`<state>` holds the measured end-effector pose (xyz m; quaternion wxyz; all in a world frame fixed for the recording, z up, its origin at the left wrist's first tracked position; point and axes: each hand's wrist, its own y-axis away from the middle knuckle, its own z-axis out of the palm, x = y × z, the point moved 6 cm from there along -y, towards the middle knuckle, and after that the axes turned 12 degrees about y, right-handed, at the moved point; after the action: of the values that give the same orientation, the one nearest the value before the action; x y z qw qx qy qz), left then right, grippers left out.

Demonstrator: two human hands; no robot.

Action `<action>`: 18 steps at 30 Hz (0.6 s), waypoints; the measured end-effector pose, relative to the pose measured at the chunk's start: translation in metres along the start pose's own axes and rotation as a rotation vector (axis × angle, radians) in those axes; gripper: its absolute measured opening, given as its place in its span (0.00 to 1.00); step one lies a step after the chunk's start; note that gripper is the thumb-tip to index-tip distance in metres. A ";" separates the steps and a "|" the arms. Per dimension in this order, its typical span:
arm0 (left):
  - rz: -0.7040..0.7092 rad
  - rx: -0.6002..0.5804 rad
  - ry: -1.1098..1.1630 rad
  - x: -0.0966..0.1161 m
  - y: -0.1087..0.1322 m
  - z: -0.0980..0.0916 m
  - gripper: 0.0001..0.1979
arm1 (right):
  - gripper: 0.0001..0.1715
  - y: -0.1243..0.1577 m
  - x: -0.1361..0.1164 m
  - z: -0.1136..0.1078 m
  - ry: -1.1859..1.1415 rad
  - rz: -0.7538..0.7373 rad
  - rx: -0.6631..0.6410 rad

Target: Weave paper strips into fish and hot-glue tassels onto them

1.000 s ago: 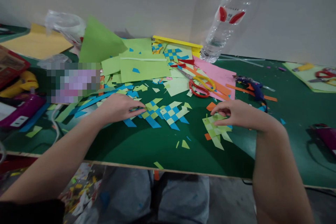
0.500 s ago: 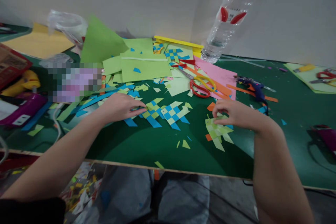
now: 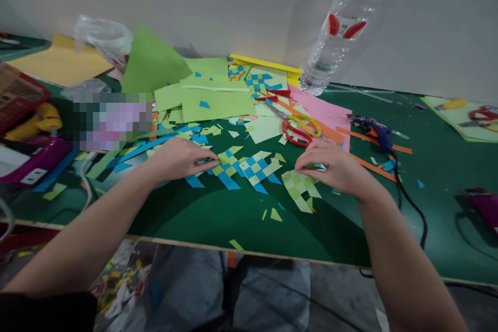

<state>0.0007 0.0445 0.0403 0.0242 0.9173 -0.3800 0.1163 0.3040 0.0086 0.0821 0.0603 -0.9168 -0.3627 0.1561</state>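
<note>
My left hand (image 3: 181, 160) is closed in a pinch at the left edge of a green-and-blue woven paper fish (image 3: 226, 167). Beside it, to the right, lies a second fish, a white-and-blue woven paper fish (image 3: 257, 168), partly overlapped by its neighbour. My right hand (image 3: 330, 166) pinches the upper edge of a pale green woven paper fish (image 3: 301, 187), thumb and fingertips together. This fish lies tilted on the table, just right of the others. Loose paper scraps (image 3: 276, 215) are scattered around them.
Red-and-yellow scissors (image 3: 299, 127) lie beyond the fish on pink paper (image 3: 321, 109). Green sheets (image 3: 218, 104) are piled behind. A blue glue gun (image 3: 383, 137) with a black cord lies at right. A clear plastic bottle (image 3: 334, 36) stands by the wall.
My right hand has moved left, and the pale green woven fish has slid left with it, closer to the white-and-blue one. My left hand has stayed nearly still.
</note>
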 end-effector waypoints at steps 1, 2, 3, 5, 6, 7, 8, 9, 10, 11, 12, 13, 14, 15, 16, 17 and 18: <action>-0.003 0.001 -0.002 0.000 0.000 0.000 0.21 | 0.08 -0.002 -0.003 0.001 0.029 -0.013 0.024; -0.003 0.003 -0.004 0.000 0.000 0.000 0.21 | 0.08 -0.004 -0.006 0.003 0.061 -0.026 0.048; -0.001 0.006 -0.005 0.000 0.000 0.000 0.21 | 0.09 -0.005 -0.008 0.004 0.095 -0.036 0.070; 0.007 0.010 -0.010 0.001 0.000 -0.001 0.21 | 0.10 -0.007 -0.013 0.005 0.146 -0.063 0.102; 0.010 0.010 -0.013 0.001 0.000 -0.001 0.21 | 0.10 -0.008 -0.014 0.006 0.163 -0.077 0.112; 0.013 0.009 -0.015 0.002 -0.001 -0.001 0.21 | 0.10 -0.009 -0.016 0.007 0.178 -0.087 0.123; 0.017 0.009 -0.016 0.002 -0.001 -0.001 0.21 | 0.11 -0.009 -0.017 0.008 0.192 -0.096 0.134; 0.020 0.012 -0.017 0.003 -0.001 -0.001 0.21 | 0.11 -0.010 -0.017 0.009 0.205 -0.101 0.147; 0.020 0.011 -0.017 0.003 -0.001 -0.001 0.21 | 0.11 -0.010 -0.017 0.010 0.220 -0.104 0.164; 0.015 0.007 -0.017 0.003 -0.001 -0.001 0.20 | 0.11 -0.010 -0.017 0.010 0.236 -0.105 0.180; 0.007 -0.001 -0.015 0.002 -0.001 0.000 0.20 | 0.11 -0.010 -0.017 0.011 0.252 -0.108 0.193; -0.002 -0.010 -0.014 0.002 -0.001 0.000 0.19 | 0.11 -0.010 -0.018 0.013 0.267 -0.116 0.202; -0.012 -0.019 -0.013 0.001 0.000 0.000 0.19 | 0.11 -0.010 -0.018 0.014 0.281 -0.126 0.208; -0.017 -0.026 -0.013 0.001 0.000 0.000 0.19 | 0.11 -0.010 -0.019 0.016 0.295 -0.138 0.215; -0.020 -0.029 -0.016 0.001 0.000 0.000 0.19 | 0.11 -0.010 -0.019 0.017 0.309 -0.150 0.225; -0.020 -0.029 -0.020 0.001 0.000 0.000 0.20 | 0.11 -0.010 -0.019 0.018 0.322 -0.162 0.240; -0.018 -0.028 -0.025 0.001 0.000 0.000 0.20 | 0.11 -0.010 -0.020 0.019 0.334 -0.173 0.258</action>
<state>0.0019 0.0437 0.0405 0.0336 0.9217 -0.3735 0.0993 0.2774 0.0025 0.0713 0.2496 -0.8800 -0.4019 0.0414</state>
